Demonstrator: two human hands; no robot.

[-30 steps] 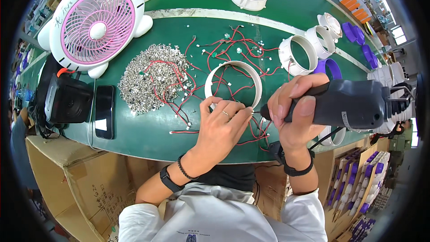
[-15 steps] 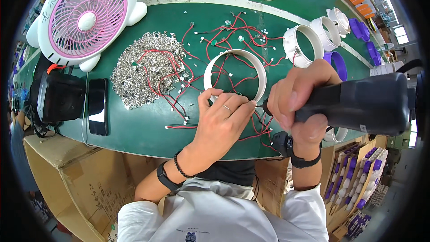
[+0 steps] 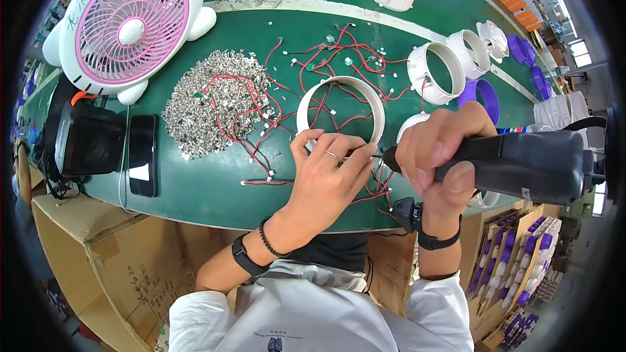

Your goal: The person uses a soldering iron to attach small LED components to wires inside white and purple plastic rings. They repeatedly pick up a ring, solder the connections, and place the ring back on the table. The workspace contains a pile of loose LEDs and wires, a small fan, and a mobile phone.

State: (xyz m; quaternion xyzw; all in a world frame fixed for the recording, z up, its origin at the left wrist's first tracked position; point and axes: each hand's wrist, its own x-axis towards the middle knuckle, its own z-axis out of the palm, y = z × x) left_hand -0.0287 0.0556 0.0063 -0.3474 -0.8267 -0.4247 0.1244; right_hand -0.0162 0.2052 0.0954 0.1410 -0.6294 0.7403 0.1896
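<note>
Far left on green table: white desk fan with pink grille, upright. Near left: black box-like device, then black phone lying flat just beside it. Centre left: heap of small silver metal parts, tangled with red wires trailing right. Centre: white plastic ring lying flat, wires crossing inside it. Left hand at ring's near edge, fingers pinched together on something too small to make out, ring on one finger, black bands at wrist. Right hand just right of it, clamped around black electric screwdriver, tip pointing left to the pinched fingertips. Far right: more white rings, one purple ring. Near edge: cardboard boxes under table.
</note>
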